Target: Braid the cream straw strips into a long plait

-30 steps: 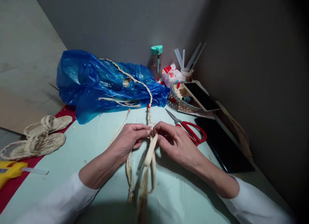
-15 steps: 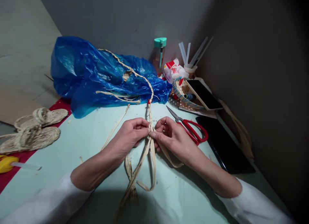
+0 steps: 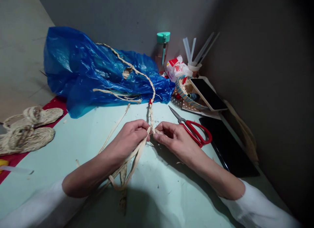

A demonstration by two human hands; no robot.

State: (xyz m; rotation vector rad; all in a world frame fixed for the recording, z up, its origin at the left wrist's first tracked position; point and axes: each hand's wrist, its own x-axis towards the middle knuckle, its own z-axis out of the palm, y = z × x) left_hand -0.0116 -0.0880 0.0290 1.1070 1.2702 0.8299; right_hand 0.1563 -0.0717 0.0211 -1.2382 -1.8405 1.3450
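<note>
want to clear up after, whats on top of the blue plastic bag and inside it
Across the blue plastic bag lie a braided cord and, lower, some loose strands. Pale fibre shows mid-bag, perhaps through an opening; the crumpled bag hides any other contents.

L sleeve (image 3: 44, 206) + R sleeve (image 3: 252, 201): both wht, plain, w/ soft creases, mid-forearm lgth. L hand (image 3: 134, 133), R hand (image 3: 173, 135) bare.

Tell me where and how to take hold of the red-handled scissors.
Probably best by the red handle loops, coming from the near right: the scissors lie with those loops toward that side, while the pointed blades aim away to the left.
</note>
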